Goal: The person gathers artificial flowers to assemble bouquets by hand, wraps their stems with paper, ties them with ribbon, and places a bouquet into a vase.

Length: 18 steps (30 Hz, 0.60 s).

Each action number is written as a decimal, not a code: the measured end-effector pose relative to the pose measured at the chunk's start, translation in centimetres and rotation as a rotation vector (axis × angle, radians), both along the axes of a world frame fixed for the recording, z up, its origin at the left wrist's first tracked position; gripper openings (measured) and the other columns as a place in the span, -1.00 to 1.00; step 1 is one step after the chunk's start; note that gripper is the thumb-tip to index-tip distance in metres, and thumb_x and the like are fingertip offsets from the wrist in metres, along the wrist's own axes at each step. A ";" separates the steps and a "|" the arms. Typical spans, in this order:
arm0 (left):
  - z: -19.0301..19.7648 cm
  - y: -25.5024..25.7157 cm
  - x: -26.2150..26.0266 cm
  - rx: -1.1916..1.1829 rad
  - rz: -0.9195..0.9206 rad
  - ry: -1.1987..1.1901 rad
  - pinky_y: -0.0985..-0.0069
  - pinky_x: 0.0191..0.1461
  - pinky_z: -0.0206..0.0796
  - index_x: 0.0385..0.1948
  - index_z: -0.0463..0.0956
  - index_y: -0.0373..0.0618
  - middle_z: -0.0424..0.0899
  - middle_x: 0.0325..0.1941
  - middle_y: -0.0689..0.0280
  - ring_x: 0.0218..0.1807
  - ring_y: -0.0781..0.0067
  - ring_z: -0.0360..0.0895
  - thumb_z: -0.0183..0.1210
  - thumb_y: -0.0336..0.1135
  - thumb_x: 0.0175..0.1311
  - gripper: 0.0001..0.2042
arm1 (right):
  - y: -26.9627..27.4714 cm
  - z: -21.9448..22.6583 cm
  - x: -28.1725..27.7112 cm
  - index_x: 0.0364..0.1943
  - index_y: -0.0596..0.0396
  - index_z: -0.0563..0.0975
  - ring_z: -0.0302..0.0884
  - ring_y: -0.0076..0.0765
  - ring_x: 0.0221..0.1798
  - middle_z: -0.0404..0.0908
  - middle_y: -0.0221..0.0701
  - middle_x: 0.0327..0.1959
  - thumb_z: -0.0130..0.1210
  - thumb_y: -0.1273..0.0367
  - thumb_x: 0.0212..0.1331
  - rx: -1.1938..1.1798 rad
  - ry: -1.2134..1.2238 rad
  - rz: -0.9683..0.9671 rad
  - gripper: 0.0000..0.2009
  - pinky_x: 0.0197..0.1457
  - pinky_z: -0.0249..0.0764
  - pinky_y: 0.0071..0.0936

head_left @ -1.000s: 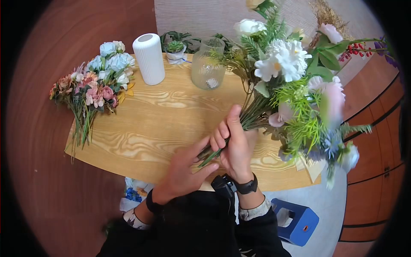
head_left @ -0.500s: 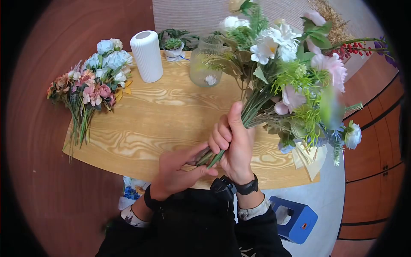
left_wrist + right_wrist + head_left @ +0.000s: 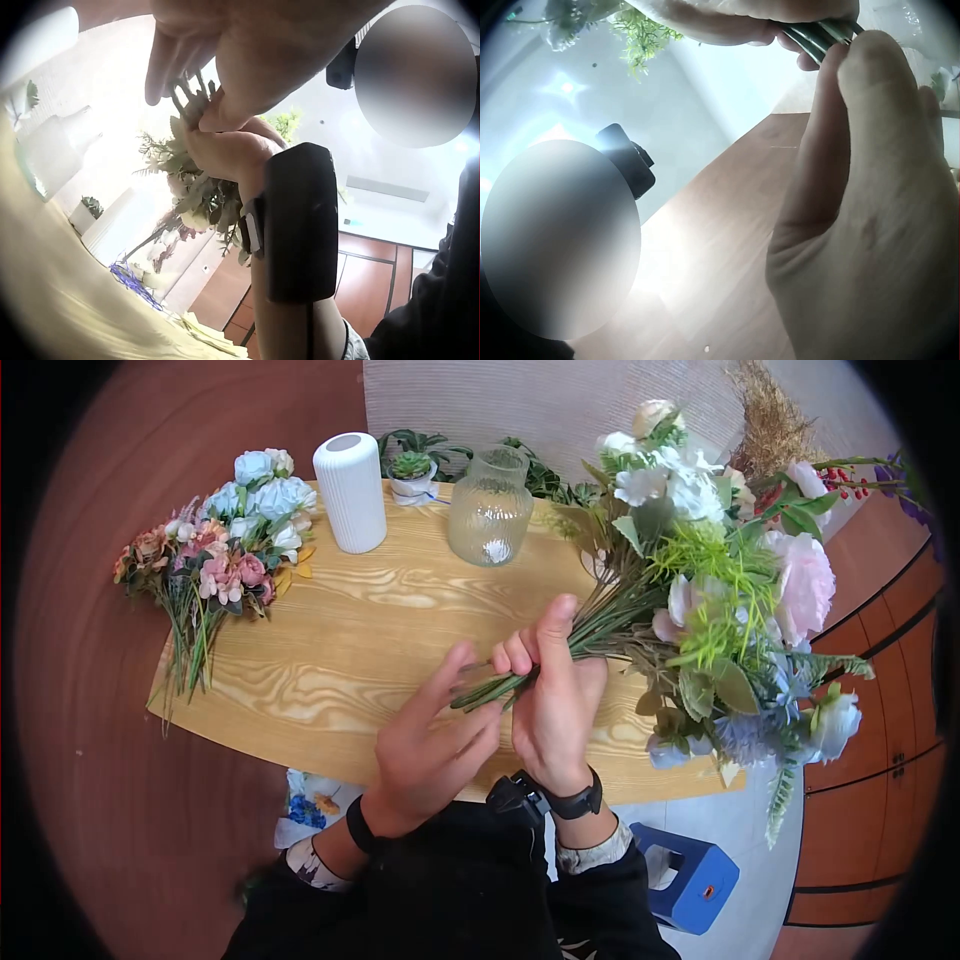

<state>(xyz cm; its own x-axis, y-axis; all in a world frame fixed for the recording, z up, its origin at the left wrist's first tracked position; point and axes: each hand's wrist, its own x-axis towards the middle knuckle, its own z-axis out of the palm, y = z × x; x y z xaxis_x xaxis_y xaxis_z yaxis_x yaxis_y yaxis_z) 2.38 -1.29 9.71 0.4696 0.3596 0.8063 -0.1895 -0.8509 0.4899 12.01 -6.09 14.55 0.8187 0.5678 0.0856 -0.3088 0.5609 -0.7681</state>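
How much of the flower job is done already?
It looks partly done. A big mixed bunch is gathered. The right hand grips its stems, with the left hand at their ends. No flowers stand in the clear vase or white vase, so filling one may be left. More flowers lie on the table's left side.

Gripping green stems (image 3: 810, 42) in right hand (image 3: 761, 16). Reaching up beneath with left hand (image 3: 877, 165), fingertips close to stem ends; contact unclear. Left of right hand: feathery green foliage (image 3: 641, 41), pale blurred blossoms (image 3: 565, 28). Left of left hand: brown surface (image 3: 720, 225), black device (image 3: 627, 159) beside blurred-out head (image 3: 561, 240).
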 end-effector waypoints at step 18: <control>-0.4 0.0 -0.1 -0.190 -0.039 0.021 0.50 -0.20 0.43 -0.56 0.48 -0.39 0.47 0.00 -0.05 -0.22 0.16 0.59 0.15 -0.67 -0.15 -0.92 | -0.3 -0.6 0.9 -0.53 0.08 0.30 0.14 -0.55 -0.52 0.18 -0.52 -0.60 -0.09 0.24 0.28 0.046 0.017 0.115 -0.72 -0.38 0.23 -0.49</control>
